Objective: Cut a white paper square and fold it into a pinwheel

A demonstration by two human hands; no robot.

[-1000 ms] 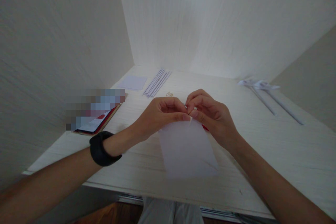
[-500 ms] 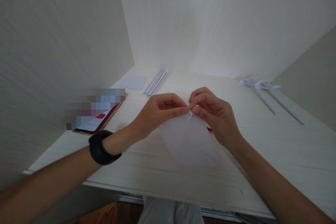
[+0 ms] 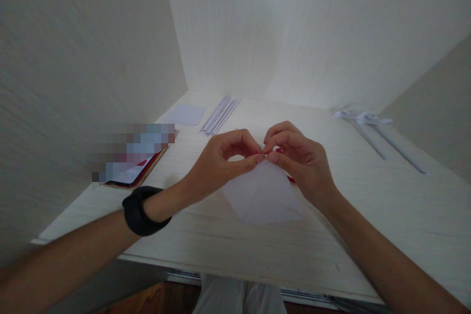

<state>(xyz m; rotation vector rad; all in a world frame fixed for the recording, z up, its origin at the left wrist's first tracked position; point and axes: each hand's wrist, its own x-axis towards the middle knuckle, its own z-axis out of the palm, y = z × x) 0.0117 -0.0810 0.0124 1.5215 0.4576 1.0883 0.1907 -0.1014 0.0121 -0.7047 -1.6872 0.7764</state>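
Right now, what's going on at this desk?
A person is working a white sheet of paper with both bare hands. The left hand and right hand pinch the sheet's top edge together between fingertips, while its lower part hangs toward the pale wooden desk. Something small and red peeks out beneath the right hand. Further back lie a bundle of thin paper strips, a small paper square, and rolled paper sticks to the right.
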